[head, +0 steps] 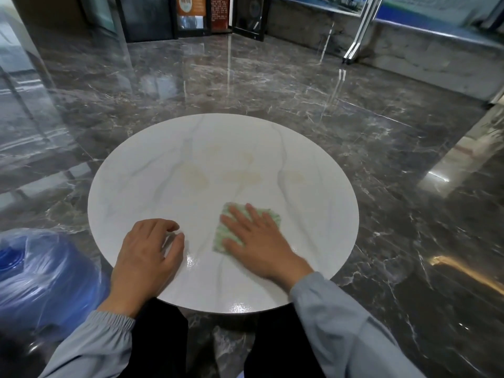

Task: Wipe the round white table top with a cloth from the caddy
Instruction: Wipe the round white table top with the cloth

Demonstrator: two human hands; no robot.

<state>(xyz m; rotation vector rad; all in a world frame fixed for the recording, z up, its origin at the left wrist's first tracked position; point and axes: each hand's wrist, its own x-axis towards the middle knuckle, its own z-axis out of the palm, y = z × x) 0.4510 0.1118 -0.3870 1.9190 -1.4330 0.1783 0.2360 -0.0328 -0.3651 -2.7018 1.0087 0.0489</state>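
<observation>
From the head camera we look down on a round white surface point(163, 192) with faint grey marble veining, standing on a glossy dark marble floor point(381, 159). The right hand point(259, 241) lies flat on a green-and-white patterned cloth point(221, 238), fingers straight and spread, palm pressing it down rather than gripping it. We judge this is meant to keep as much of the cloth as possible against the surface while wiping. The cloth sits on the near right part of the surface, touching it, with its edges showing around the fingers. The left hand point(147, 255) rests near the front left rim, fingers loosely curled and grasping nothing, most likely bracing the table so it does not shift under the pressure. Several pale yellowish stains point(195, 177) show around the middle, beyond the cloth and apart from it, so we judge that area is not yet cleaned. A wet sheen glints on the near edge. To the left, on the floor, stands a large blue water bottle point(35, 279) wrapped in clear plastic. The caddy is not in view.
</observation>
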